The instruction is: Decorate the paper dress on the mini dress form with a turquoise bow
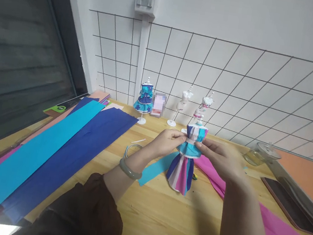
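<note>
A miniature dress form (197,133) stands upright in the middle, dressed in a striped bodice, a turquoise peplum (188,150) and a flared striped skirt (181,174) in blue, pink and white. A narrow pale strip (190,141) runs across its waist. My left hand (167,140), closed in a pinch, grips the strip at the waist's left side. On the other side my right hand (219,156) is also closed, thumb and fingers pressed at the strip's right end. Its fingertips partly cover the waist.
Another dressed form (145,96) and two pale forms, one here (187,96), stand by the wall. Turquoise paper (34,150) and dark blue paper (80,153) lie left. Pink paper (283,234), a glass jar (263,153) and a dark tablet-like slab (290,204) lie right. A tape roll (127,150) is near my left wrist.
</note>
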A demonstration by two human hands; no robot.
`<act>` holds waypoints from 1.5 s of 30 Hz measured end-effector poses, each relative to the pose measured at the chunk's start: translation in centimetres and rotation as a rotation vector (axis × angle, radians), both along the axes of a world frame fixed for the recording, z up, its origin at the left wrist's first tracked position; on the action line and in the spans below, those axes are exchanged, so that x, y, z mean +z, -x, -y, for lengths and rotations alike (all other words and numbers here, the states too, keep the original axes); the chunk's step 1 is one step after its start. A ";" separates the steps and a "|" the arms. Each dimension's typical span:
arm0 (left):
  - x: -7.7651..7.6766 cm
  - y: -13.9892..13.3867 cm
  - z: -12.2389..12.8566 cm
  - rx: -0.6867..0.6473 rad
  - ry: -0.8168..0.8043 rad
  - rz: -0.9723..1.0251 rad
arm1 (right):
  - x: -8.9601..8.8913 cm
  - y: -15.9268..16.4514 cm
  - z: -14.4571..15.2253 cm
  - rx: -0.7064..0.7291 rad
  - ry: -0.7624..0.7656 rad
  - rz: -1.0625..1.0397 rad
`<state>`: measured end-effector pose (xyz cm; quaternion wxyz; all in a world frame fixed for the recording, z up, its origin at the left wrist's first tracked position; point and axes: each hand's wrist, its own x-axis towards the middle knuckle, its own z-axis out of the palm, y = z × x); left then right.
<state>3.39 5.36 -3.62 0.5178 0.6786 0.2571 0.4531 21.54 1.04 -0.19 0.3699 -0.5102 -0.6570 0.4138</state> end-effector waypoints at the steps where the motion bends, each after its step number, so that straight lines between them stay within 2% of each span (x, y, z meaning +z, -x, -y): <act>1: 0.0 0.0 0.0 0.001 0.005 0.008 | -0.1 -0.1 -0.1 0.005 0.003 -0.001; 5: 0.2 -0.1 0.3 -0.015 -0.002 0.027 | -0.4 -0.3 -0.2 0.043 0.027 0.008; 13: 0.2 -0.2 0.6 -0.021 -0.027 0.011 | 0.2 -0.3 0.3 -0.008 0.006 0.134; 19: -0.1 -0.5 0.3 -0.008 -0.035 -0.012 | 0.3 0.0 0.2 0.024 -0.036 0.103; 26: -0.4 -0.7 0.2 0.018 -0.050 -0.028 | 1.0 0.8 0.8 -0.067 -0.057 0.231; 32: -0.5 -0.6 0.1 0.018 -0.074 -0.043 | 1.0 1.3 1.0 -0.044 -0.027 0.140; 37: -0.4 -0.6 0.1 -0.008 -0.080 -0.033 | 0.7 2.1 1.0 -0.141 -0.090 0.185; 39: -0.4 -0.7 0.3 0.069 -0.079 -0.020 | 0.5 2.4 0.8 -0.208 -0.148 0.211; 43: -0.4 -1.2 0.8 0.407 -0.142 -0.052 | -0.3 2.8 0.2 -0.334 -0.249 0.241; 45: -0.5 -1.3 1.0 0.415 -0.204 -0.088 | -0.6 2.9 0.1 -0.360 -0.257 0.212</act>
